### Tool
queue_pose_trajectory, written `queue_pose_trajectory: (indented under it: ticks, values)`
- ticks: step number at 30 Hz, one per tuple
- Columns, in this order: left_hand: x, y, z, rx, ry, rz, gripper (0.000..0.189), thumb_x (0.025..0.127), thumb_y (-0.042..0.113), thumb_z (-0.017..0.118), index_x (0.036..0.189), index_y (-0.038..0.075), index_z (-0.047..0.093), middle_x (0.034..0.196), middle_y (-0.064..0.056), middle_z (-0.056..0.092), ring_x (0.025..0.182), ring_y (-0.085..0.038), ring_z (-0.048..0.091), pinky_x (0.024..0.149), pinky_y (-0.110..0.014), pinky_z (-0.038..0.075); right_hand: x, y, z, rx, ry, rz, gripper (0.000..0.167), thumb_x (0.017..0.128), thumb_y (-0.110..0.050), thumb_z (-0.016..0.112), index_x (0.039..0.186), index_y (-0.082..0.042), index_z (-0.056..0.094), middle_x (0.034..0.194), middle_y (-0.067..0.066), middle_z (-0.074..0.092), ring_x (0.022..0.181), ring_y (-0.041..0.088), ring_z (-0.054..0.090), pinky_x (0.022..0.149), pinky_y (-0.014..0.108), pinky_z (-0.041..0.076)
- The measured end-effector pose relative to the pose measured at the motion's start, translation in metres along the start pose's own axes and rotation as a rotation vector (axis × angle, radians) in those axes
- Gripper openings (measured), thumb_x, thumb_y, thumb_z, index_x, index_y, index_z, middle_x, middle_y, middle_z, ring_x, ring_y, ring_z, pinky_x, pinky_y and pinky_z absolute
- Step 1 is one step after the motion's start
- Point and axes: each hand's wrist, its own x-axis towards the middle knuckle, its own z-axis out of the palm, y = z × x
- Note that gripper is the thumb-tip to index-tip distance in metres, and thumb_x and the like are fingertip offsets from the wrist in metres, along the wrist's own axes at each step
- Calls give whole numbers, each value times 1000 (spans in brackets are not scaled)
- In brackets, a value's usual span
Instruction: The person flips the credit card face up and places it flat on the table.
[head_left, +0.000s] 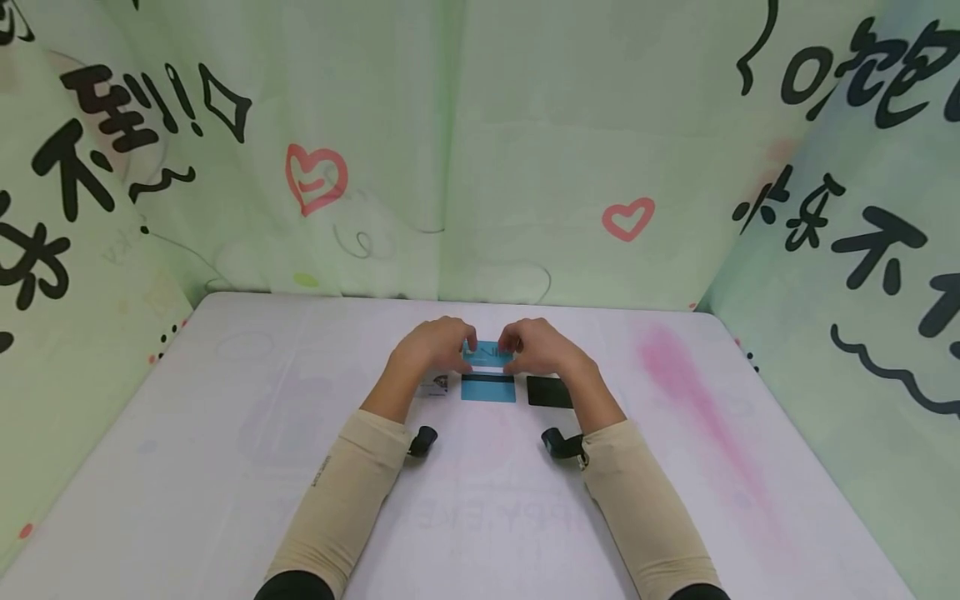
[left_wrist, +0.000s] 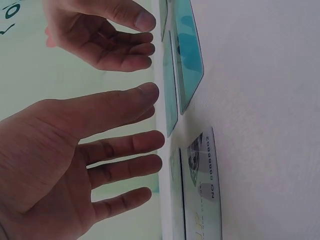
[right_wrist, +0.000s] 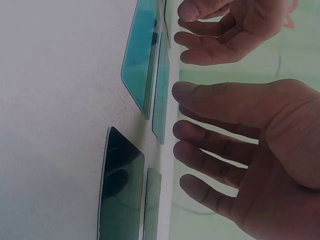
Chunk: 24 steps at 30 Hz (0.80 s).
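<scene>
My left hand (head_left: 441, 344) and right hand (head_left: 537, 346) face each other at either end of the far blue card (head_left: 487, 354). Fingers are spread and loosely bent in both wrist views, holding nothing; whether a fingertip touches the card, I cannot tell. Just nearer lies a second blue card (head_left: 487, 388) with a dark stripe along its top. A pale printed card (left_wrist: 205, 185) with a number lies by the left hand, partly covered by the wrist in the head view. Beside the right wrist is a dark green card (head_left: 550, 392), partly hidden.
Beyond the dark card, the right wrist view shows another greenish card (right_wrist: 152, 205). One more card edge (left_wrist: 176, 195) lies past the pale card. A white tabletop (head_left: 247, 467) with a pink smear (head_left: 697, 392) at right is enclosed by green printed curtains (head_left: 525, 150).
</scene>
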Motion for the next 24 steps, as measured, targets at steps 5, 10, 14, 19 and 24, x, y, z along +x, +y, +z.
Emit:
queue_pose_trajectory:
  ticks: [5, 10, 14, 19, 24]
  values:
    - [-1, 2, 2, -6, -5, 6, 38, 92, 26, 81, 126, 13, 72, 112, -3, 71, 99, -19, 63, 92, -41, 55, -3, -2, 2, -5, -20, 11, 30, 86, -11, 82, 113, -3, 73, 105, 11, 72, 98, 26, 63, 89, 39, 56]
    - [-3, 4, 4, 5, -8, 8, 39, 90, 27, 83, 125, 13, 73, 112, -3, 73, 98, -19, 64, 91, -40, 55, -3, -3, 4, -3, -40, 19, 29, 86, -10, 82, 112, -4, 73, 104, 10, 72, 97, 25, 63, 86, 36, 56]
    - [-4, 6, 4, 9, -16, 4, 39, 90, 27, 83, 124, 12, 72, 114, -3, 73, 99, -19, 64, 92, -40, 55, -4, -5, 5, -12, -53, 11, 28, 86, -12, 83, 112, -4, 74, 104, 9, 72, 97, 24, 63, 87, 37, 56]
    - [-5, 10, 4, 10, -37, 3, 41, 90, 26, 83, 127, 11, 71, 117, -5, 72, 100, -19, 64, 94, -40, 55, -5, -7, 6, -30, -63, 1, 29, 85, -13, 84, 111, -5, 74, 104, 8, 72, 97, 24, 63, 89, 38, 55]
    - [-6, 13, 4, 18, -47, 24, 43, 90, 26, 83, 128, 10, 71, 117, -5, 72, 100, -19, 63, 94, -40, 55, -7, -8, 7, -44, -62, -7, 28, 85, -14, 85, 109, -7, 75, 104, 7, 72, 98, 24, 62, 90, 40, 55]
